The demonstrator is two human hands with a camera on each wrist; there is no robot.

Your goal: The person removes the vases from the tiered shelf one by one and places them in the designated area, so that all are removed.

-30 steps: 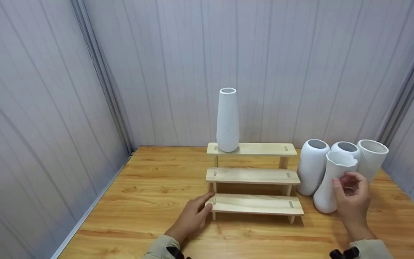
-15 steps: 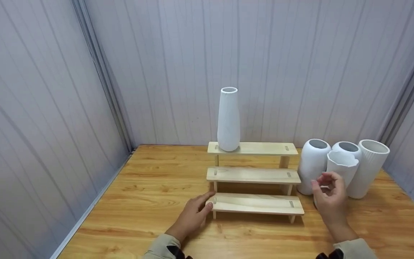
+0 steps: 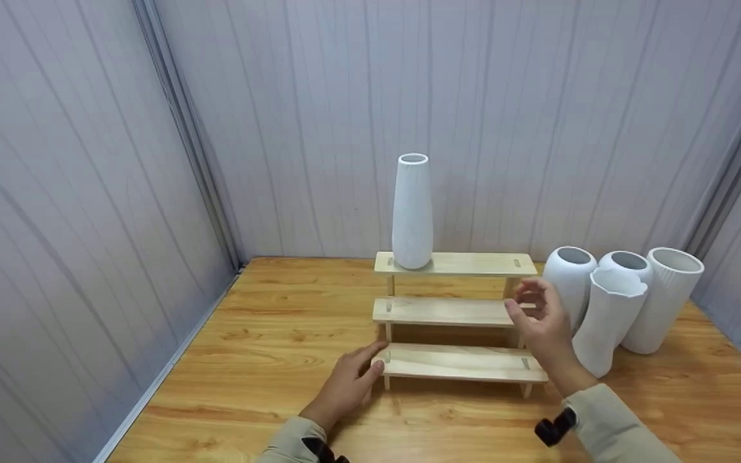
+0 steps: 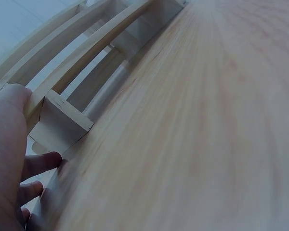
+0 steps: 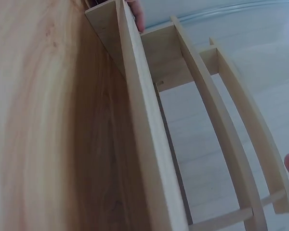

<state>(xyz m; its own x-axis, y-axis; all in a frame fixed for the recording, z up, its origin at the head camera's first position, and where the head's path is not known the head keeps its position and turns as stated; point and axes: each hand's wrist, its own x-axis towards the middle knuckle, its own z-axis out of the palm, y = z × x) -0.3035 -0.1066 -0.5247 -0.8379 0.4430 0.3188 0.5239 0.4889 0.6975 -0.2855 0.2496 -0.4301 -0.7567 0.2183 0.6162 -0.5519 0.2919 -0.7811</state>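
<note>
A three-tier wooden stand [image 3: 454,363] occupies the middle of the table. My left hand [image 3: 347,384] holds the left end of its lowest shelf, thumb at the front edge. In the left wrist view, the other fingers [image 4: 41,163] reach down beside the stand's leg. My right hand [image 3: 545,321] hovers over the right end of the middle shelf, fingers loosely bent and nothing in them. A tall tapered white vase [image 3: 412,215] stands upright at the left of the top shelf. To the right of my right hand is a white vase with a scalloped rim [image 3: 610,321], its lower left partly hidden.
Behind the scalloped vase, close together, are a rounded white vase [image 3: 570,276], another white vase [image 3: 628,260] mostly hidden, and a ribbed white vase [image 3: 669,302]. Pale panelled walls [image 3: 319,128] enclose the wooden table [image 3: 267,321] at the back and sides.
My right hand has moved left from beside the scalloped vase to over the stand's right end, still empty. My left hand and the tall vase stay in place.
</note>
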